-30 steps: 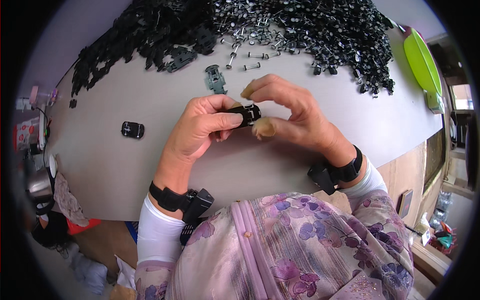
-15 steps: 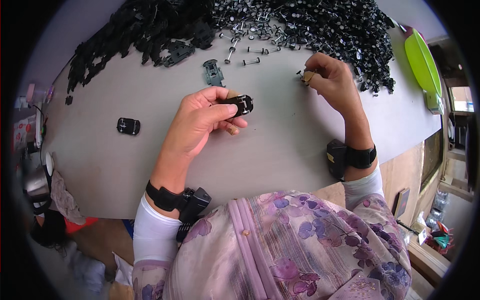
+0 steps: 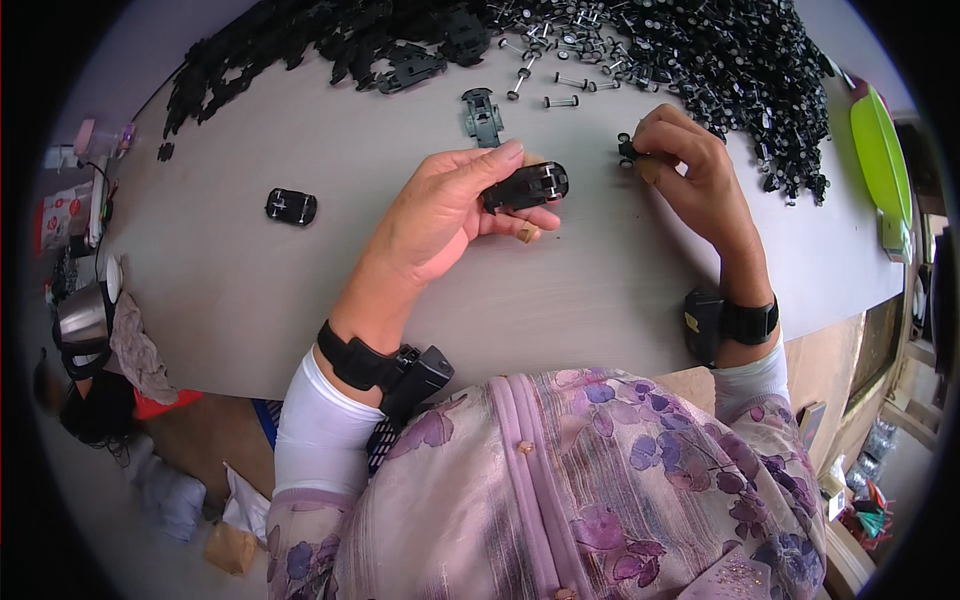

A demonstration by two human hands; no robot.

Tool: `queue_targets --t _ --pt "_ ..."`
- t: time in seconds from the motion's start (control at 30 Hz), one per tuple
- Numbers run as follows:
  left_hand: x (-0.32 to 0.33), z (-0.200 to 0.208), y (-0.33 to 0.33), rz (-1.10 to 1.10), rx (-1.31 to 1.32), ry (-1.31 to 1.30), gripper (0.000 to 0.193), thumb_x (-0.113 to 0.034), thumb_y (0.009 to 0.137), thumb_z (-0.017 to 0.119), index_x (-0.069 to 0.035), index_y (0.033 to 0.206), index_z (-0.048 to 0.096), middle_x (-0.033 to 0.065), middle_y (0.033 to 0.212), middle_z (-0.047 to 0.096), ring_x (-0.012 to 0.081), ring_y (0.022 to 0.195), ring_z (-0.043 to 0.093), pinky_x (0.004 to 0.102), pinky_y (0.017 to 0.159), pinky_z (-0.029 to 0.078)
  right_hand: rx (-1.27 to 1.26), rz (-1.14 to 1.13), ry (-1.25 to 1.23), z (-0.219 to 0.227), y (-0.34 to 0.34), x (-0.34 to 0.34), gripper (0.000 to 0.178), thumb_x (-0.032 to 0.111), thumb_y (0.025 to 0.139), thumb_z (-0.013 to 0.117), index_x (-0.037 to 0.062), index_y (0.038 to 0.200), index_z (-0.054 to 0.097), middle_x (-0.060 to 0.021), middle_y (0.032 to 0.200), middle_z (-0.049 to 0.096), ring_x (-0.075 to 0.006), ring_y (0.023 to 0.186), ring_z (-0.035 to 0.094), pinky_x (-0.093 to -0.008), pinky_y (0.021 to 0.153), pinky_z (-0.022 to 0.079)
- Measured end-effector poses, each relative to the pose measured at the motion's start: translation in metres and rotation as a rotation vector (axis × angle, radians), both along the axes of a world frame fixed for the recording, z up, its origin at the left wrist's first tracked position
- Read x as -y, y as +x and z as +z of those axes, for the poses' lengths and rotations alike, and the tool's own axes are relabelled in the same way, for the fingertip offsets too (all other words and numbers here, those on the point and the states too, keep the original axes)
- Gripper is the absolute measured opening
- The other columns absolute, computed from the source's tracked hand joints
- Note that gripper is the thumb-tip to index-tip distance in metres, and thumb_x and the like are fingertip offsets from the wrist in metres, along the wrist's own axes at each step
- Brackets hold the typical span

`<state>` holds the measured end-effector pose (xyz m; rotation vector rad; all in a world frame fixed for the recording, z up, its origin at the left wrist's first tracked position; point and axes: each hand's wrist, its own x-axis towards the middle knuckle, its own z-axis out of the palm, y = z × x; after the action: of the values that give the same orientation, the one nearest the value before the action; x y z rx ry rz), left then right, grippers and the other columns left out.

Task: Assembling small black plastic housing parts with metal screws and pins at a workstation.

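Observation:
A small black toy car [image 3: 530, 187] lies in my left hand [image 3: 455, 195], underside up, with a silver axle showing near its right end. My left fingers are beneath it, and the thumb lies along its far edge. To the right, my right hand [image 3: 688, 165] pinches a small wheel axle [image 3: 627, 150] with black wheels, partly hidden by the fingertips. Tan tape wraps fingers of both hands. Just beyond my left hand lies a dark grey-green car chassis [image 3: 482, 117]. Another black toy car [image 3: 291, 206] rests on the table, to the left.
Dark chassis parts [image 3: 290, 50] are heaped at the far left of the grey table [image 3: 560, 310]. A large pile of wheel axles [image 3: 740, 80] covers the far right, with several loose axles [image 3: 561, 102] at its edge. A lime-green basin [image 3: 880, 160] stands at the right edge.
My view has swung, so the table's things appear shifted right. My left thumb has moved from the car's underside to its far edge. The axle in my right fingers has turned.

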<state>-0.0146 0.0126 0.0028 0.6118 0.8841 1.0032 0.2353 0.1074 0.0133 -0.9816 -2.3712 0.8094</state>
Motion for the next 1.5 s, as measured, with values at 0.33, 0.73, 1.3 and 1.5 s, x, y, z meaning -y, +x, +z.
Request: queue_targets --t 0.33,0.73,1.3,1.5 --pt "0.002 -0.004 0.003 -0.070 0.274 -0.020 0.041 -0.025 0.101 0.045 0.011 0.117 0.054 0.0200 0.110 0.064 0.0322 0.096 0.067 0.0374 0.083 0.056 -0.273 0.219 0.211 0.005 -0.046 0.039 0.023 -0.009 0.065 0.064 0.0021 0.084 0.060 -0.0095 0.086 0.056 -0.0259 0.069 0.060 -0.0330 0.058 0.049" --pt "0.007 -0.009 0.012 -0.019 0.061 0.041 0.025 -0.022 0.098 0.054 0.002 0.098 0.060 0.0095 0.091 0.065 0.0178 0.082 0.068 0.0299 0.071 0.059 -0.276 0.239 0.149 0.005 -0.052 0.047 0.018 -0.008 0.066 0.066 0.0006 0.081 0.061 -0.0100 0.081 0.053 -0.0274 0.063 0.058 -0.0355 0.054 0.048" --pt "0.020 0.001 0.003 0.094 -0.281 0.132 0.020 -0.008 0.084 0.070 -0.006 0.075 0.052 0.0038 0.077 0.059 0.0094 0.060 0.056 0.0223 0.053 0.045 -0.344 0.278 0.075 -0.005 -0.076 0.061 0.035 -0.010 0.069 0.060 0.0034 0.101 0.059 -0.0098 0.088 0.054 -0.0274 0.070 0.060 -0.0345 0.059 0.050" --pt "0.046 0.005 -0.056 0.427 -0.454 0.145 0.025 -0.001 0.075 0.069 -0.011 0.070 0.047 0.0034 0.077 0.057 0.0071 0.053 0.053 0.0195 0.047 0.037 -0.240 -0.062 0.235 -0.011 -0.065 0.002 0.015 -0.002 0.075 0.061 0.0014 0.090 0.062 -0.0121 0.090 0.057 -0.0279 0.072 0.060 -0.0372 0.063 0.049"
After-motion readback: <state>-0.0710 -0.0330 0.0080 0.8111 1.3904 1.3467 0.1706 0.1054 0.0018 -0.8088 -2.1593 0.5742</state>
